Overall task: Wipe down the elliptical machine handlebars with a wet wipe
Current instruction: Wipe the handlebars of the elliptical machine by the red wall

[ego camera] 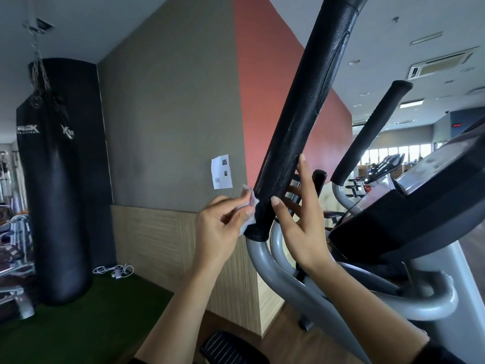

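Where the crumpled white wet wipe (248,210) sits: against the lower end of the long black foam handlebar grip (301,114), at its 9 o'clock.
Left hand (223,227): fingers pinched on the wipe.
Right hand (299,227): fingers straight, touching the grip at 3 o'clock.

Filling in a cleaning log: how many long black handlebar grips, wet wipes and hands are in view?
Long black handlebar grips: 2
Wet wipe: 1
Hands, left hand and right hand: 2
Total: 5

Two hands (223,227) (301,232), one wet wipe (249,206), two long handlebars (301,122) (372,132), one punching bag (52,185).
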